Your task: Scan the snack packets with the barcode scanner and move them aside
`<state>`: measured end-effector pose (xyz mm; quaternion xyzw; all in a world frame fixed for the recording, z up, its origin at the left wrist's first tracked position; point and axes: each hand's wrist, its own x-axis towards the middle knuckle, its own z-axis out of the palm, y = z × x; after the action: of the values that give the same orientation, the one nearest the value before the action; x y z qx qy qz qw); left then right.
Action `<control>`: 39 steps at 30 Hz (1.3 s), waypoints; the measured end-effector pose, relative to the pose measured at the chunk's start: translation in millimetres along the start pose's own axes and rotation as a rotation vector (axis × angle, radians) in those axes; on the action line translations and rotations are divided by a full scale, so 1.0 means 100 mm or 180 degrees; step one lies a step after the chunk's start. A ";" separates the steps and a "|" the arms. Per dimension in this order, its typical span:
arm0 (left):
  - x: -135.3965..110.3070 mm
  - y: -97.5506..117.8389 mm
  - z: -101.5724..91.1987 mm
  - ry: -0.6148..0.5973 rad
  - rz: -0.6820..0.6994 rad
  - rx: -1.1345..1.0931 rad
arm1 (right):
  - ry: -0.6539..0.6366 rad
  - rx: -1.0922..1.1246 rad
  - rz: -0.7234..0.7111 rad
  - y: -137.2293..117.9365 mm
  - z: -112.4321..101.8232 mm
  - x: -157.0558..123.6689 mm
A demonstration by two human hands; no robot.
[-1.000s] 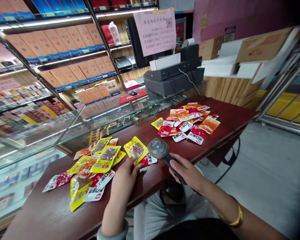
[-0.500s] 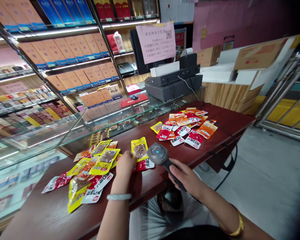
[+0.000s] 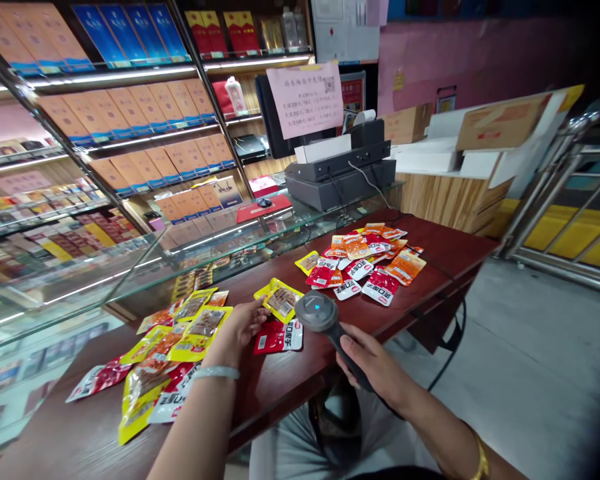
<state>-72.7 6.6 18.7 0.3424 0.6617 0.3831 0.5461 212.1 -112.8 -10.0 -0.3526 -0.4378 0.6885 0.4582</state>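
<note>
My left hand (image 3: 247,325) is at the left edge of a yellow snack packet (image 3: 283,301). Its thumb and forefinger seem to pinch that edge, partly hidden by the hand. A red and white snack packet (image 3: 279,337) lies just below on the dark red table. In my right hand (image 3: 367,360) is the handle of a grey barcode scanner (image 3: 317,311), a blue light glowing on its head, which is close to the yellow packet's right side. Left of my left arm is a pile of yellow, orange and red packets (image 3: 200,333).
Another heap of red, white and orange packets (image 3: 363,257) lies on the table (image 3: 410,310) at the far right. Behind stand a glass counter (image 3: 180,257), a cash register (image 3: 340,177) and shelves of boxes. A metal railing (image 3: 565,220) is at right.
The yellow packet has turned to a slant and shifted slightly right, uncovering more of the red packet. My left hand has rolled, showing its fingers. My right hand keeps the scanner nearly still.
</note>
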 end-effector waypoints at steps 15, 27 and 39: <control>0.05 0.07 0.24 0.0001 0.1030 -0.0756 | 0.0006 0.0214 0.0025 -0.03 -0.07 0.02; -0.06 0.19 0.44 0.0084 0.0990 -0.1506 | -0.0093 0.0409 0.0077 -0.07 -0.08 0.15; 0.10 0.53 1.06 -0.0200 0.1137 -0.0066 | 0.0179 0.0326 -0.0204 -0.19 -0.24 0.16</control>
<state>32.0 54.3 49.0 0.4605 0.5690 0.4699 0.4933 234.2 -87.5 -2.7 -0.3337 -0.4000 0.6848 0.5096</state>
